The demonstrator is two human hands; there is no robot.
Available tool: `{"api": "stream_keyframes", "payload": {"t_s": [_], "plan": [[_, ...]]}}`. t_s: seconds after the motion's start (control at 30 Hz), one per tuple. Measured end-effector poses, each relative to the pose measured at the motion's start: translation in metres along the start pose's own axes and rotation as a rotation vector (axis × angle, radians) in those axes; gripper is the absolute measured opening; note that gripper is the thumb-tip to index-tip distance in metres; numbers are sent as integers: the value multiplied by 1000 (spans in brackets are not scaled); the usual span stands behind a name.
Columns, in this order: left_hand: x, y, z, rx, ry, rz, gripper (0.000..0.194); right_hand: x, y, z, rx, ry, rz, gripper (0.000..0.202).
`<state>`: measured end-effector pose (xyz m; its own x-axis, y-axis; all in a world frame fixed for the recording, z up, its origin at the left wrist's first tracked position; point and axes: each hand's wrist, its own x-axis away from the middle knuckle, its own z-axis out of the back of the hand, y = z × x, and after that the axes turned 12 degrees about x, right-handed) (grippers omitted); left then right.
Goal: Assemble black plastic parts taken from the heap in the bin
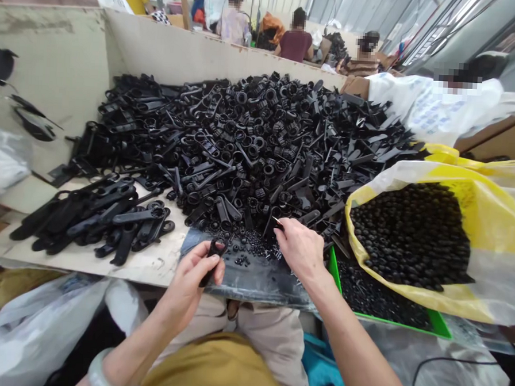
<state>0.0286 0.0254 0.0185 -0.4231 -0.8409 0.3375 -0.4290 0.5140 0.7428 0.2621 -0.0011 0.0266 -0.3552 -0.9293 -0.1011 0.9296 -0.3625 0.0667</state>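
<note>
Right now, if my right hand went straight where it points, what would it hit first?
Your right hand would probably meet the heap of black parts first, though depth is unclear.

hands [195, 268] apart, left holding black part [218, 247], black pile [243, 140] beyond

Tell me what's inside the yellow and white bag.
The bag holds a heap of small, dark, rounded pieces; the top ones cover whatever lies deeper, so the bottom is hidden.

Grey ribbed wall [357, 11] at back; wooden post [184, 6] to left; pale board partition [161, 47] nearer; bright light.
</note>
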Motion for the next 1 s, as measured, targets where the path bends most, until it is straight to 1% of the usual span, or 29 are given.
{"api": "stream_keyframes", "payload": {"t_s": [0.1,0.2,0.27,0.33,0.37,0.4,0.43,0.47,0.5,0.57,0.63,0.7,0.8,0.83,0.93,1.0], "plan": [[-5,-4,-2,65,40,2,29,-6,-1,2,-26,-10,57,18],[-8,-4,5,195,79,22,33,-9,19,10,-156,-2,107,14],[-6,-4,10,235,116,-4,33,-6,35,15,-484,31,57,17],[-3,-3,11,247,118,-17,32,6,39,18,-742,102,-25,24],[-1,-2,10,262,102,-1,31,15,33,17,-886,132,-80,26],[1,-1,7,289,83,24,32,26,23,16,-1044,109,-107,29],[3,0,3,331,71,49,33,37,9,13,-1187,51,-109,32],[5,0,-1,379,69,66,34,49,-9,9,-1313,29,-104,34],[7,1,-5,419,71,70,35,59,-28,4,-1402,-29,-76,35],[9,1,-10,443,87,46,37,73,-62,-7,-1490,-20,12,30],[11,0,-11,407,112,12,41,80,-82,-14,-1436,72,132,24],[11,-2,-8,366,133,-17,45,83,-86,-17,-1282,184,271,24],[12,-5,-2,338,138,-45,44,81,-73,-16,-989,328,515,29],[12,-5,-1,338,138,-47,43,80,-68,-15,-896,374,573,30],[12,-5,-5,389,153,-43,45,78,-58,-11,-701,477,651,23],[13,-3,-10,444,176,-39,44,78,-57,-7,-666,519,670,19]]}}
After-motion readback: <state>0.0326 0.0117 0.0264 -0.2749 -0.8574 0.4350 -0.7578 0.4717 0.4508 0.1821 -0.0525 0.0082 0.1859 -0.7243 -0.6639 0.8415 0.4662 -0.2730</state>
